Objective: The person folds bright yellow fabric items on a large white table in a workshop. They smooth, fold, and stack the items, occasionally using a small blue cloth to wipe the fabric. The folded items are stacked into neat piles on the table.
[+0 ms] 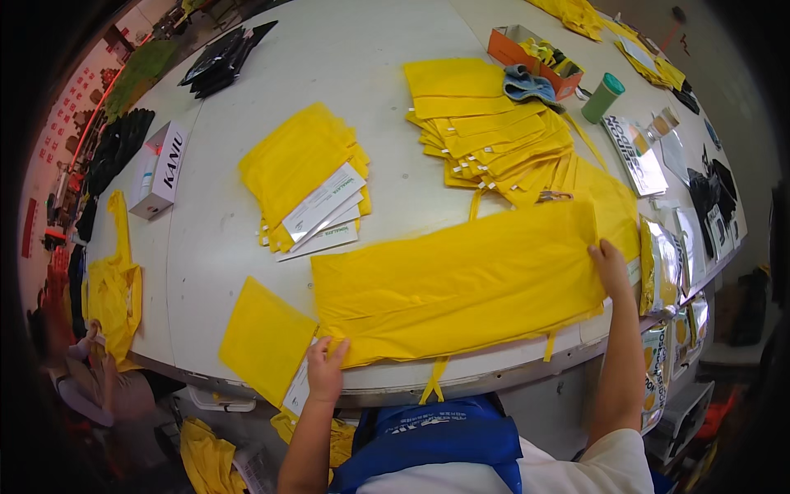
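A long folded yellow cloth with narrow ties (461, 280) lies across the near part of the table. At its near left corner, my left hand (325, 369) has thumb and fingers closed on the edge. My right hand (610, 265) grips the right end, fingers curled around it. Two ties hang over the table's front edge. Beside my left hand is a smaller folded yellow piece (267, 337) with a white card partly showing under it. Farther back sits a stack of folded yellow pieces (300, 169) with white printed cards (325, 203) at its near side.
A larger fanned pile of yellow pieces (485, 132) lies behind the cloth. Back right are a blue rag (531, 86), an orange box (514, 48) and a green cup (603, 99). A white box (160, 173) stands left. Another person (103, 370) handles yellow cloth far left.
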Motion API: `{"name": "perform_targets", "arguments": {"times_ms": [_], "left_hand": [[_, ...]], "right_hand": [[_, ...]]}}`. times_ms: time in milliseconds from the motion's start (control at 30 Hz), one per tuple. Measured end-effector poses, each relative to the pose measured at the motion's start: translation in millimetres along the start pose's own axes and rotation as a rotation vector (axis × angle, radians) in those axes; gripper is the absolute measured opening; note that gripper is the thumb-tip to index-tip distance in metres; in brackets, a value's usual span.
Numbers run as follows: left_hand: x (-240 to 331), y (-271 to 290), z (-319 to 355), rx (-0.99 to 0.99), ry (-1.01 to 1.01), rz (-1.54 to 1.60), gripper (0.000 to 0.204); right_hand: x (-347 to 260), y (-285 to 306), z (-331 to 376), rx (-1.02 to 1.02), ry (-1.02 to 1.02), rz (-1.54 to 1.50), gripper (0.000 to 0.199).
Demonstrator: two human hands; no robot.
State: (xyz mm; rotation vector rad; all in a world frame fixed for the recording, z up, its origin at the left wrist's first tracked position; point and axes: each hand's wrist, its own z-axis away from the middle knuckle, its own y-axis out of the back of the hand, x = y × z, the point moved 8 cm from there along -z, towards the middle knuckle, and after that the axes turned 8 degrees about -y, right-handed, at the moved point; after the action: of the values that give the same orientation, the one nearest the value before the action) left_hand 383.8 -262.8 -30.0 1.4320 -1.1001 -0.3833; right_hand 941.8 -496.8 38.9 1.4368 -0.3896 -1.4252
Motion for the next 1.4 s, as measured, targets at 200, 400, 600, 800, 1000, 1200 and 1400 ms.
{"name": "perform_targets", "arguments": {"times_ms": [200, 400, 600, 800, 1000, 1200, 1400], "left_hand": [[37, 31, -47, -0.148, -0.152, 0.053, 0.051], [54, -25, -115, -0.349, -0.104, -0.103, 0.064], [47, -29, -115, -0.447, -0.030, -0.142, 0.064], [-44, -17, -54, -0.009, 1.038, 0.980, 0.065], [12, 28, -100, 0.000, 0.885, 1.482, 0.055], [254, 30, -218, -0.280, 0.465, 1.659, 0.074], [320, -39, -222, -0.216, -0.191, 0.816, 0.085]], "right_hand": [[44, -27, -15, -0.079, -0.052, 0.024, 0.029], [-38, -19, 22, 0.402, 0.234, 0.379, 0.048], [-132, -211, 120, -0.157, 0.367, -0.264, 0.069], [-159, -198, 137, -0.087, 0.477, -0.239, 0.062], [-133, -220, 131, -0.199, 0.389, -0.474, 0.053], [-109, -211, 109, -0.455, 0.174, -1.129, 0.053], [-66, -187, 93, -0.280, 0.094, -0.911, 0.051]]}}
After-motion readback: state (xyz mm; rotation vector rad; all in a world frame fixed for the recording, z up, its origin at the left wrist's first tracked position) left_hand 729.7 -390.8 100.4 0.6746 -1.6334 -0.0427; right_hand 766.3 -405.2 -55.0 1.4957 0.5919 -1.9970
